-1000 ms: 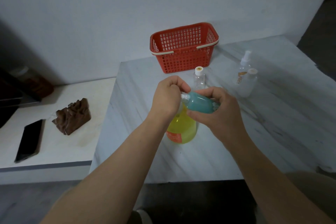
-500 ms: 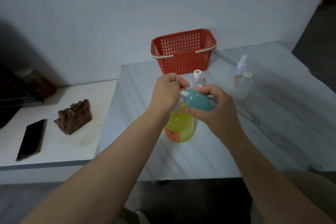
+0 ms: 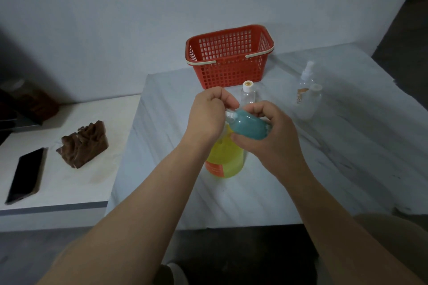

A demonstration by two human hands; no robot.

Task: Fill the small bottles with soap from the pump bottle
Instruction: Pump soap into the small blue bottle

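- Little has moved on the table since the earlier views: your two hands stay joined over the same spot, and only the camera has dipped, so the basket and far bottles sit lower in the picture.
- Right hand (image 3: 273, 139): grip closed round a small teal-filled clear plastic bottle (image 3: 249, 127), held on its side in the air, neck pointing to your left.
- Left hand (image 3: 209, 114): grip pinched narrow at that bottle's neck; the cap itself is hidden under your fingers, so whether you are tightening or loosening it cannot be told.
- Large clear pump bottle of yellow soap with an orange label (image 3: 224, 161): upright on the white marble-pattern table (image 3: 266, 192), directly beneath your hands; its pump head is hidden.
- Small empty clear bottle with a white cap (image 3: 248, 93): upright just behind your hands, in front of the red plastic lattice basket with cream handles (image 3: 229, 55).
- Clear spray bottle with a white nozzle (image 3: 305, 81) and a clear round bottle with a white cap (image 3: 310, 104): upright, touching or nearly so, well to the right.
- Judgement: the teal bottle looks already full; the three clear ones appear empty, so most of the filling is not yet done.
- Side surface: black phone (image 3: 25, 174), brown lumpy object (image 3: 83, 143).
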